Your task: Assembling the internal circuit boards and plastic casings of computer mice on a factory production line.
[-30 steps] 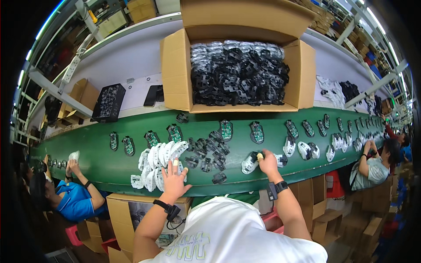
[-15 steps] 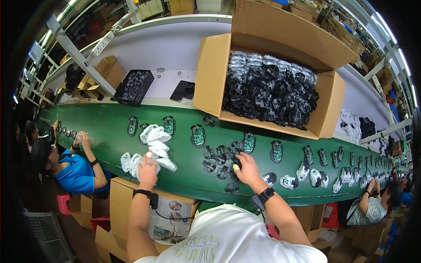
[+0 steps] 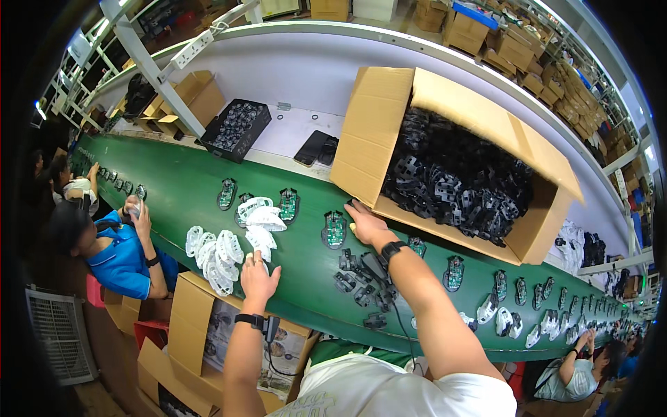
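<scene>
My left hand [image 3: 258, 279] lies at the near side of the green belt, fingers spread, its fingertips by a white plastic mouse shell [image 3: 261, 240]. More white shells [image 3: 221, 258] are heaped to its left. My right hand [image 3: 367, 226] reaches forward to the cardboard box's near left corner, fingers stretched out and thumb apart. Its fingertips meet a small black plastic part [image 3: 350, 203], mostly covered by them. Left of that hand rests a mouse base with a green circuit board [image 3: 334, 229]. A pile of black plastic parts [image 3: 363, 279] sits below my right forearm.
The open cardboard box [image 3: 368, 132], full of black parts, stands beyond the belt [image 3: 306, 271]. A black tray [image 3: 236, 131] and a phone [image 3: 316, 148] are on the back ledge. Mouse bases line the belt rightward. A co-worker in blue [image 3: 125, 260] sits at left, another [image 3: 580, 372] at right.
My right hand has left the black pile and reached forward to the single part by the box. My left hand has moved off the shells, its fingers now spread. The view has shifted.
</scene>
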`<action>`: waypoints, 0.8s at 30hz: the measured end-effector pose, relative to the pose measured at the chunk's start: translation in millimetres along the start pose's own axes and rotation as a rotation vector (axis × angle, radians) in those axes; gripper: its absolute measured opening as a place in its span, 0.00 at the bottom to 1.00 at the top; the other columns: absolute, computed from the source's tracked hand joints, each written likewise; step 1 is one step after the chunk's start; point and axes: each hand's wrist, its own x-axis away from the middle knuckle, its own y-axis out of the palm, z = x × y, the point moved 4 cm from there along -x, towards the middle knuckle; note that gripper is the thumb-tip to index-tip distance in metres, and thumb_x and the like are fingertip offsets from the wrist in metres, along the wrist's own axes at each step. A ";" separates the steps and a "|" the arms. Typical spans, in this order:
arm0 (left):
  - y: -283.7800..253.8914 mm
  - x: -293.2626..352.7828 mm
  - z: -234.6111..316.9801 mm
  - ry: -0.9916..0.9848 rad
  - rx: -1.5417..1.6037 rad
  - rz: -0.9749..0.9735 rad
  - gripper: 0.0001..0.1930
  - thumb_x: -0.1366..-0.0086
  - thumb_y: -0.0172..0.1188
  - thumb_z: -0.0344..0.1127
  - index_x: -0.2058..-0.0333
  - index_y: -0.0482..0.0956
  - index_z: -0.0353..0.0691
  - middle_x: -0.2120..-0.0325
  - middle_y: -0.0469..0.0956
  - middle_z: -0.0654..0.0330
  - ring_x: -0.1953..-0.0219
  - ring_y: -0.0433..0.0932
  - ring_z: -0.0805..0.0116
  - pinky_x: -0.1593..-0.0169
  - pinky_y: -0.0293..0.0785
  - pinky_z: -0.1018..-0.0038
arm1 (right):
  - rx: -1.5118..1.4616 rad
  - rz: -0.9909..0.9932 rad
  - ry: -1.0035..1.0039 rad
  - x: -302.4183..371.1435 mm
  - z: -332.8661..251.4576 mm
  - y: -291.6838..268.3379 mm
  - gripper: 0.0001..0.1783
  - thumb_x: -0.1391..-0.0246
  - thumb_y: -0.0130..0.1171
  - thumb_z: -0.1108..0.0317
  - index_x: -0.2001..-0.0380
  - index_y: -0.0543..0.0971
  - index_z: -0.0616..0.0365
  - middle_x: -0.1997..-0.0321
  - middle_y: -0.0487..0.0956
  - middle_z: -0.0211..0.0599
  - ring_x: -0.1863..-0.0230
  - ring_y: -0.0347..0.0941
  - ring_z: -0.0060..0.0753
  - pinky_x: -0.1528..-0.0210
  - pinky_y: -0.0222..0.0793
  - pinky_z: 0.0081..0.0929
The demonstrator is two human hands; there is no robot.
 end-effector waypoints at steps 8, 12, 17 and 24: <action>25.8 36.5 -21.6 -0.331 0.602 -0.039 0.43 0.47 0.62 0.29 0.31 0.58 0.38 0.52 0.80 0.41 0.54 0.82 0.45 0.49 0.77 0.58 | 0.122 0.094 0.027 24.9 7.5 7.1 0.20 0.47 0.54 0.72 0.49 0.78 0.47 0.55 0.81 0.43 0.48 0.77 0.48 0.47 0.73 0.43; 47.6 60.9 -1.5 -0.214 1.019 -0.029 0.34 0.42 0.64 0.27 0.35 0.65 0.33 0.52 0.79 0.48 0.53 0.80 0.63 0.47 0.75 0.68 | 0.101 0.009 -0.173 77.7 -0.3 -1.0 0.20 0.51 0.60 0.62 0.53 0.82 0.51 0.55 0.82 0.45 0.48 0.76 0.49 0.41 0.68 0.44; 64.9 53.4 31.9 -0.278 1.425 -0.031 0.27 0.36 0.61 0.24 0.38 0.67 0.30 0.51 0.78 0.52 0.51 0.78 0.68 0.45 0.73 0.72 | -0.052 0.199 -0.313 150.0 2.7 4.7 0.28 0.49 0.63 0.49 0.47 0.79 0.50 0.46 0.78 0.44 0.40 0.69 0.49 0.32 0.59 0.47; 81.6 53.3 51.9 -0.155 1.412 0.004 0.29 0.36 0.63 0.25 0.38 0.63 0.33 0.46 0.73 0.52 0.45 0.74 0.64 0.40 0.69 0.69 | 0.050 0.162 0.018 254.5 22.1 37.1 0.52 0.57 0.60 0.25 0.29 0.64 0.34 0.22 0.44 0.60 0.23 0.38 0.71 0.28 0.33 0.72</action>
